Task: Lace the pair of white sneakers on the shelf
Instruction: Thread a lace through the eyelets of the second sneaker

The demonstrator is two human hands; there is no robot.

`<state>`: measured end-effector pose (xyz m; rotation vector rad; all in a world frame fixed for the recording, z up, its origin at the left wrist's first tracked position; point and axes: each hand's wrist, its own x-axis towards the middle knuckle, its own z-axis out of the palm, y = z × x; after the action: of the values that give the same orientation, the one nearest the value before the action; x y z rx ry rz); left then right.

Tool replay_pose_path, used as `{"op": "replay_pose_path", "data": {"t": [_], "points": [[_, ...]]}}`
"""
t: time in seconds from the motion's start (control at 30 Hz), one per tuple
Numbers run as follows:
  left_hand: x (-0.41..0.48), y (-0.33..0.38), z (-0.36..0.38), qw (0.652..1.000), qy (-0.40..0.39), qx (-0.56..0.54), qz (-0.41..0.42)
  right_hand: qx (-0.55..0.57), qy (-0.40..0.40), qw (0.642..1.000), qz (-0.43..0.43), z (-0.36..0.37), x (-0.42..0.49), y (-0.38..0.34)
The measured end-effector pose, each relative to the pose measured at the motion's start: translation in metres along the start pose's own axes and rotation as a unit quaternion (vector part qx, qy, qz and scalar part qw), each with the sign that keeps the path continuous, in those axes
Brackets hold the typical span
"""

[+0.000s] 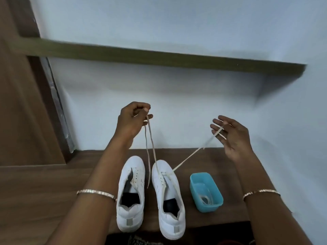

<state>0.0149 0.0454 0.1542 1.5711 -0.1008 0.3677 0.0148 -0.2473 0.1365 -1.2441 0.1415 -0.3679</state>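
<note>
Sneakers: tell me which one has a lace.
The right sneaker, by the blue tub: its lace runs up to the left hand and right hand. The left sneaker has empty eyelets.

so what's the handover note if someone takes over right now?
Left hand: pinches one end of the lace, raised above the shoes.
Right hand: holds the other end across its fingers, out to the side.
Right sneaker, on the shelf: lace through the front eyelets only, both ends drawn up.
Left sneaker: beside it, no lace.
Blue tub, right of the shoes: second lace coiled inside.
To do: the right sneaker's remaining eyelets, then the whole left sneaker.
</note>
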Motion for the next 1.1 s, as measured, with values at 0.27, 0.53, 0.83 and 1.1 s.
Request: {"op": "replay_pose_path", "data": {"t": [0.27, 0.53, 0.83, 1.1], "points": [[0.014, 0.093, 0.017, 0.998, -0.035, -0.023, 0.04, -0.131, -0.089, 0.984, -0.083, 0.066, -0.016, -0.069], [0.012, 0.159, 0.025, 0.993, -0.076, -0.046, 0.084, -0.142, -0.145, 0.972, -0.115, 0.112, -0.035, -0.118], [0.004, 0.164, 0.018, 0.973, -0.188, 0.087, 0.104, -0.177, -0.141, 0.969, -0.103, 0.133, -0.041, -0.137], [-0.012, 0.144, 0.023, 0.971, -0.182, 0.085, 0.131, -0.13, -0.223, 0.956, 0.138, 0.147, -0.06, -0.133]]}}
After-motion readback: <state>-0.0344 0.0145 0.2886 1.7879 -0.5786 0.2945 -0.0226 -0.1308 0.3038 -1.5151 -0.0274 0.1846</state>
